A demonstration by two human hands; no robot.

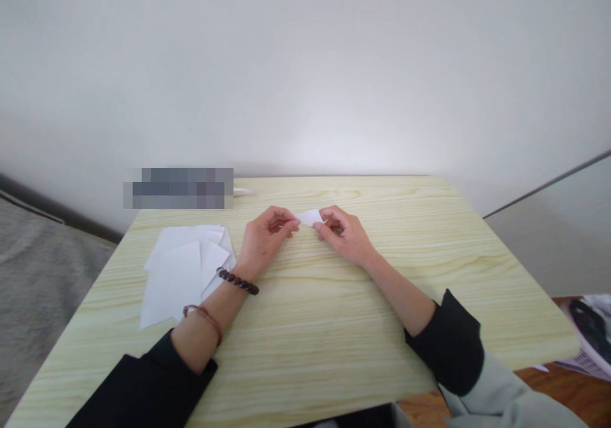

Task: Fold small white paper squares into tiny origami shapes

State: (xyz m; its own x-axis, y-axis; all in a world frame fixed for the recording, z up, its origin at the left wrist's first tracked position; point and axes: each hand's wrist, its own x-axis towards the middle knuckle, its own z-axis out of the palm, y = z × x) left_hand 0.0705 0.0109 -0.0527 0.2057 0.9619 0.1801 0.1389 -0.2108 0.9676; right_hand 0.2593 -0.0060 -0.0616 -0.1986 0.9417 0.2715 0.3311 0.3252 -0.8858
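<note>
A small folded piece of white paper (309, 216) is held between both hands over the middle of a light wooden table (363, 326). My left hand (264, 238) pinches its left end with curled fingers; that wrist wears a dark bead bracelet and a brown cord. My right hand (342, 232) pinches the right end with thumb and fingers. Both forearms rest on the tabletop in black sleeves.
A loose stack of white paper sheets (184, 269) lies on the table to the left of my left arm. A blurred patch (179, 188) sits at the table's far edge by the white wall. A grey surface lies at far left; dark items (592, 329) sit low right.
</note>
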